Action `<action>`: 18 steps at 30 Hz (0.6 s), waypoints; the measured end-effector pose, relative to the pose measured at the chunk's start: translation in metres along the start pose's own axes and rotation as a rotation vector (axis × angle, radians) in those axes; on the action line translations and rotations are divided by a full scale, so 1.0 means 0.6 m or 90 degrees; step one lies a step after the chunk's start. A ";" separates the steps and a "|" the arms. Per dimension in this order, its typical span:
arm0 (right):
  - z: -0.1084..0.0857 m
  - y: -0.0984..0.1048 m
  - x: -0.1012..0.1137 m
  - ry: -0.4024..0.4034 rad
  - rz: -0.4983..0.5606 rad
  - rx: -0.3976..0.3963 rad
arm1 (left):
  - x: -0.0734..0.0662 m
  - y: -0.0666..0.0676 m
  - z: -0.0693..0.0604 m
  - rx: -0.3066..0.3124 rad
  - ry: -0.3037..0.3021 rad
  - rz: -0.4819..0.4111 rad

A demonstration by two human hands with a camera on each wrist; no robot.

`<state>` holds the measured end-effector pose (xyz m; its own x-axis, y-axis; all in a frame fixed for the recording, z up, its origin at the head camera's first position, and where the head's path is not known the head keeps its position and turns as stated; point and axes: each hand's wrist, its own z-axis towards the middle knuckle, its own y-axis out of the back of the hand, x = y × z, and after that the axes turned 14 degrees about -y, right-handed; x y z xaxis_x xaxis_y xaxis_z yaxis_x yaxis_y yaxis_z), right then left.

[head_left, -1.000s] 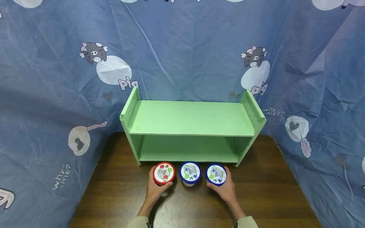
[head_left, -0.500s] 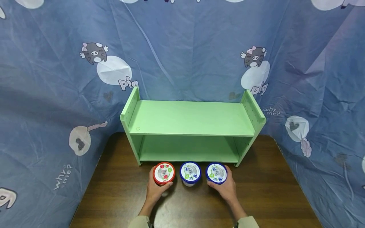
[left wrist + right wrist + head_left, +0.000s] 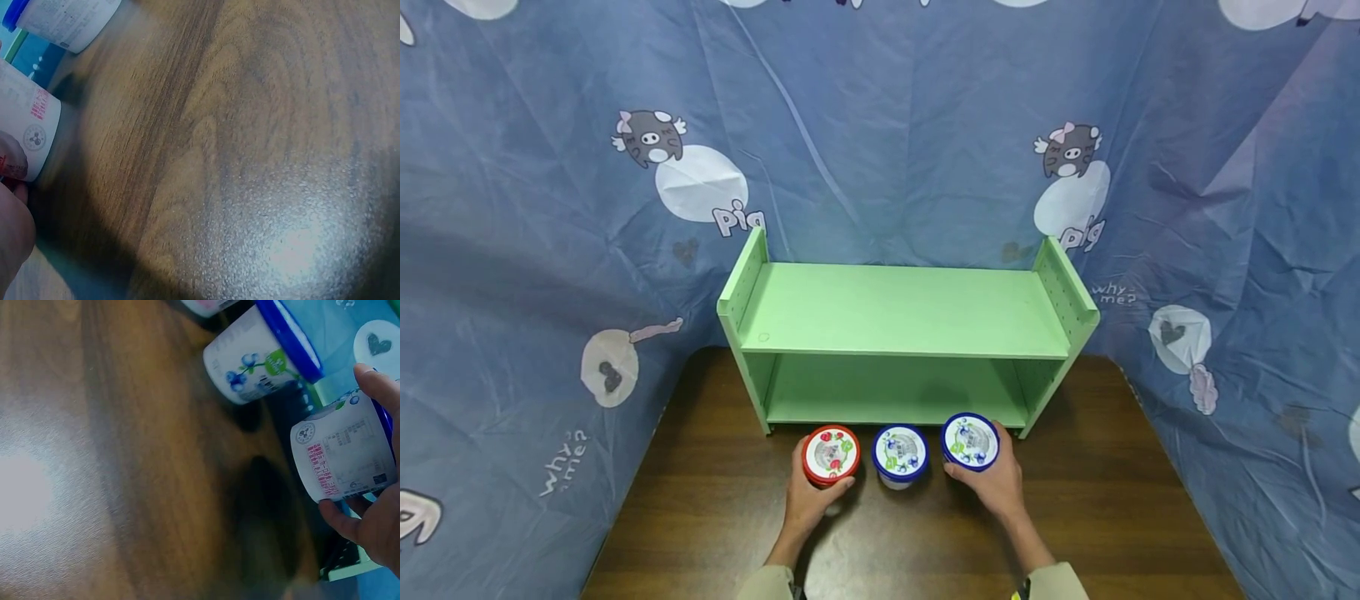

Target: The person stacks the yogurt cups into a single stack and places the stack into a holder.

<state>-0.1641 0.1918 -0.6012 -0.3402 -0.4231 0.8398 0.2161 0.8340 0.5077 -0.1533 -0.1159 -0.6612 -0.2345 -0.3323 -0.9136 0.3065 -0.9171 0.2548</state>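
On the left of a row of three lidded yogurt tubs is a red-lidded tub [image 3: 831, 455], which my left hand [image 3: 807, 502] grips around its side. The middle tub has a blue lid with blueberries on it [image 3: 900, 452] and stands on the table untouched. My right hand [image 3: 998, 483] holds the other blue-lidded tub [image 3: 970, 441] between thumb and fingers. In the right wrist view that held tub [image 3: 344, 447] is tilted in the frame, its shadow lying apart from it on the table. The left wrist view catches only part of the red-lidded tub [image 3: 25, 119].
Just behind the tubs stands a green two-tier shelf [image 3: 902, 308] with raised side panels. The brown wooden table [image 3: 887, 550] lies under everything. A blue curtain [image 3: 880, 125] printed with pigs hangs behind and at both sides.
My right hand has raised its blue-lidded tub and moved it slightly toward the shelf. The left hand, the red-lidded tub and the middle tub stay where they were.
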 end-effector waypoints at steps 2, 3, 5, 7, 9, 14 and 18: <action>0.000 0.002 0.008 0.004 -0.001 0.004 | 0.005 0.001 0.000 0.001 0.001 -0.006; 0.000 0.002 0.012 0.005 0.001 0.007 | 0.007 0.001 0.000 0.001 0.000 -0.009; -0.001 0.004 0.018 0.013 0.003 0.007 | 0.008 0.002 -0.001 0.004 -0.002 -0.013; -0.001 0.005 0.025 0.018 0.007 0.009 | 0.008 0.002 -0.001 0.006 0.001 -0.012; -0.001 0.007 0.032 0.022 0.009 0.012 | 0.009 0.002 -0.001 0.007 0.003 -0.013; -0.003 0.012 0.054 0.029 0.011 0.016 | 0.012 0.002 -0.002 0.007 0.007 -0.013; -0.006 0.013 0.074 0.036 0.017 0.028 | 0.014 0.000 -0.002 0.006 0.009 -0.008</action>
<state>-0.1739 0.1784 -0.5592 -0.2829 -0.4180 0.8633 0.1840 0.8596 0.4766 -0.1541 -0.1186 -0.6692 -0.2258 -0.3179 -0.9208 0.2944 -0.9233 0.2466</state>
